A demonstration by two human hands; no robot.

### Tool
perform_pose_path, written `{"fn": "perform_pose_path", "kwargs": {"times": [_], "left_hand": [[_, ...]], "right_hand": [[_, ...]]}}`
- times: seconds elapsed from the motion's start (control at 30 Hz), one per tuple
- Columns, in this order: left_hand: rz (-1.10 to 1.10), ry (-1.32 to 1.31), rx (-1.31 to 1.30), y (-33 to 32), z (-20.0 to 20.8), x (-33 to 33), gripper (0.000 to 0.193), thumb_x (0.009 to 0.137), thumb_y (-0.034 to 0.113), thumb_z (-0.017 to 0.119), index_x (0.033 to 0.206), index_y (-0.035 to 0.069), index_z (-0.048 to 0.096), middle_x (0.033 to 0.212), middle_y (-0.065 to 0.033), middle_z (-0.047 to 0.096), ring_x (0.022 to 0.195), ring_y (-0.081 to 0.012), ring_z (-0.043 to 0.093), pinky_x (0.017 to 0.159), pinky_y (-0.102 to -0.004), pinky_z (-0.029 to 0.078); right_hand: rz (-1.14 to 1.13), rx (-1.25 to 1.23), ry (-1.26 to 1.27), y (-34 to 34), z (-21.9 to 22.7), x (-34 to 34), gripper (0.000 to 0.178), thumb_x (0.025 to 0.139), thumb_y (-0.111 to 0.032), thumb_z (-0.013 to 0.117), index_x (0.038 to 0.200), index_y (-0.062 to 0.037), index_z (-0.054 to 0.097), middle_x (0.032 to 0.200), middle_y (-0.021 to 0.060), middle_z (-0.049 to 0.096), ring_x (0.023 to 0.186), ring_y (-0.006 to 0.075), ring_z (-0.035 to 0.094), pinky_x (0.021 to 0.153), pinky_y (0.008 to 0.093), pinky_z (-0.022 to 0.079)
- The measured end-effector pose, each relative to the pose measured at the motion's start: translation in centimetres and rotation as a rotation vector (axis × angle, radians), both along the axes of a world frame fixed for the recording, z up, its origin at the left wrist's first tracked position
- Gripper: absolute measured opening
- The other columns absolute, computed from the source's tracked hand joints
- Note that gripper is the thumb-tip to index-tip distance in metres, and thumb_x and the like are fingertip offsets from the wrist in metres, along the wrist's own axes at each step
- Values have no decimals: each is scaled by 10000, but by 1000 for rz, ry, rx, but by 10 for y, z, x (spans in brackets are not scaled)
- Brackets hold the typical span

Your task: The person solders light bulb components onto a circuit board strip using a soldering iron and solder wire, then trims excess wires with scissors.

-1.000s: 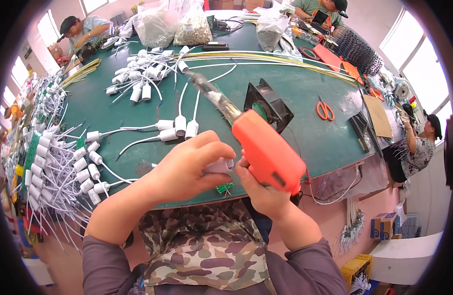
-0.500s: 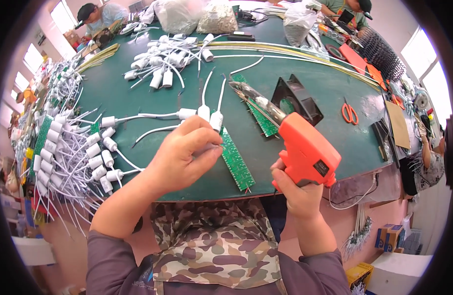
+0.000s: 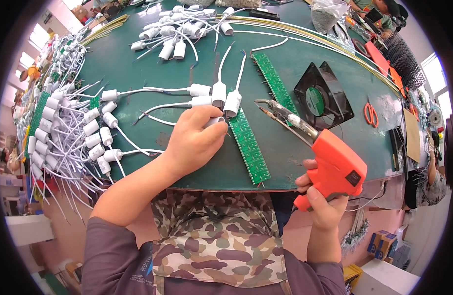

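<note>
My left hand is closed on a white plastic cylinder with a cable, held at the far end of a green circuit board. Two white cylinders with cables stand just beyond my fingers, one of them touching the board's end. In my right hand is a red soldering gun, my fingers wrapped round its handle. Its tip points left, over the table between that board and a second green board farther off. Whatever lies under my left fingertips is hidden.
A black fan stands right of the boards, with orange-handled scissors beyond. White cylinders with cables lie heaped at the left and far side. Long yellowish rods cross the table's back; another person sits far right.
The soldering gun has come down nearer to me, its tip off the far board. A white cylinder now shows plainly in my left hand. The whole view has shifted.
</note>
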State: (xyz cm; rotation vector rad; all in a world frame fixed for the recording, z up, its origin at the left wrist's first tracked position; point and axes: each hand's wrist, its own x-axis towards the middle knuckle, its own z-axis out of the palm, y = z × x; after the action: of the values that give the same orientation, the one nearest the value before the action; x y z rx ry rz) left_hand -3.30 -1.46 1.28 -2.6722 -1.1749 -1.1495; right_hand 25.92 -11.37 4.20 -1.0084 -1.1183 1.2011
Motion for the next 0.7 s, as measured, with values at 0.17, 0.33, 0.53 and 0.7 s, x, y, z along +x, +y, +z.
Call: {"fn": "perform_pose_path", "kwargs": {"times": [0.17, 0.33, 0.53, 0.7], "left_hand": [[-6, 106, -4, 0, -8, 4, 227, 728, 23, 732, 937, 55, 650, 1046, -114, 597, 900, -306, 593, 756, -405, 485], [25, 104, -2, 1, -11, 5, 228, 723, 35, 730, 935, 54, 649, 1033, -109, 595, 904, -306, 593, 764, -413, 481], [48, 117, -9, 0, -11, 5, 222, 726, 37, 729, 934, 47, 652, 1028, -107, 594, 902, -301, 595, 764, -416, 482], [46, 104, 8, 2, -13, 5, 203, 700, 66, 702, 883, 67, 614, 1007, -104, 574, 891, -297, 586, 747, -417, 464]], "right_hand": [[83, 33, -55, -5, -11, 10, 470, 850, 15, 655, 1296, 63, 515, 1219, 215, 627, 914, 203, 683, 740, 316, 575], [123, 86, -196, -5, -31, 9, 443, 841, 50, 647, 1268, 67, 531, 1180, 212, 642, 893, 193, 677, 715, 317, 570], [126, 228, -438, 5, -38, 7, 450, 785, 53, 729, 1206, 56, 570, 1002, 129, 681, 861, 168, 682, 758, 293, 538], [147, 244, -444, 8, -39, 1, 506, 761, 46, 742, 1232, 83, 560, 981, 126, 696, 753, 165, 684, 715, 285, 537]]}}
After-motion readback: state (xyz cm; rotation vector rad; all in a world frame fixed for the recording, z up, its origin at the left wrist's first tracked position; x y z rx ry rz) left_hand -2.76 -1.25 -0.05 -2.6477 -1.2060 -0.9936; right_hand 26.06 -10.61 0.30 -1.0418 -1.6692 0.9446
